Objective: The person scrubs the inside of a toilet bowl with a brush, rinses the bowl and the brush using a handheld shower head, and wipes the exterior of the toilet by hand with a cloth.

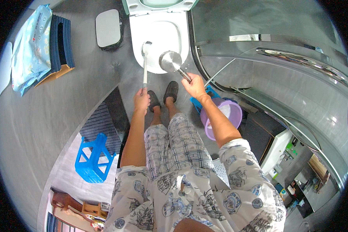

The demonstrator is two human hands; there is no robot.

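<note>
Head view showed the left hand point(142, 100) wrapped around a brush point(145, 69) and the right hand point(195, 87) gripping a metal dipper point(170, 61), both over the toilet point(184, 34) at upper centre. Scrubbing seemed in progress; the next move probably called for tilting the dipper.

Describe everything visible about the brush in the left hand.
The brush has a pale head with dark bristles and a slim, plastic-looking white shaft, greyer toward its near end. It points toward the picture's top, head over the left part of the white toilet bowl; contact there is unclear. The left hand grips the near end.
</note>
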